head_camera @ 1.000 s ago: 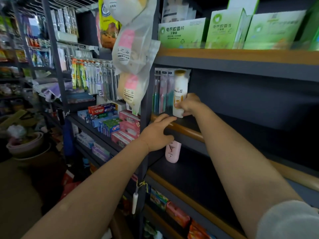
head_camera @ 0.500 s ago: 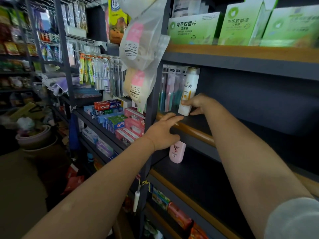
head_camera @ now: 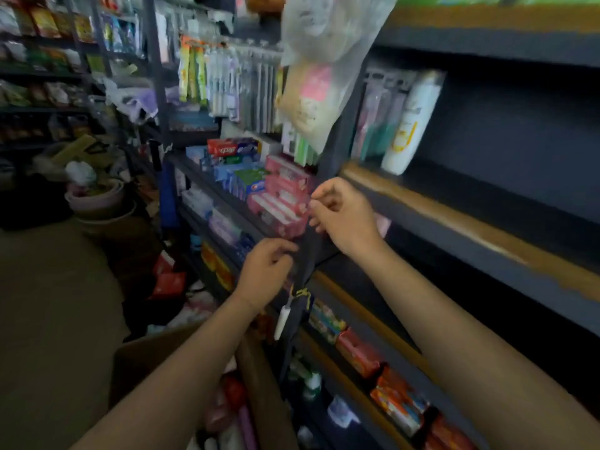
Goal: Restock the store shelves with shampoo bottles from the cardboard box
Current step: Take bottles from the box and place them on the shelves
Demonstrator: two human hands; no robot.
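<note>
White bottle [head_camera: 409,125] upright at the left end of the dark shelf [head_camera: 454,203], at its wood-edged front, just beside toothbrush packs [head_camera: 373,115] that lean against the post. No hand on it. Right hand [head_camera: 344,212] below and left of the bottle, clear of the shelf edge, fingers loosely curled, holding nothing. Left hand [head_camera: 268,271] lower still and further left of the bottle, in front of the post, fingers curled loosely; empty as far as visible. Hands apart, near each other, neither clamped on anything.

Pink bottle [head_camera: 383,224] on the level under the white bottle, mostly hidden behind the right hand. Box [head_camera: 156,362] far below the bottle, at floor level on the left, open, with bottles [head_camera: 230,414] inside, blurred. Toothpaste cartons [head_camera: 279,193] stacked left of the bottle on the neighbouring rack, pink ones nearest the post. Plastic bag [head_camera: 321,69] hanging above and left of the bottle. Soap packs [head_camera: 389,384] on the low level, well below the bottle. Small white tag [head_camera: 281,319] tied to the post, below the left hand. Whole view soft with motion blur; labels unreadable.
</note>
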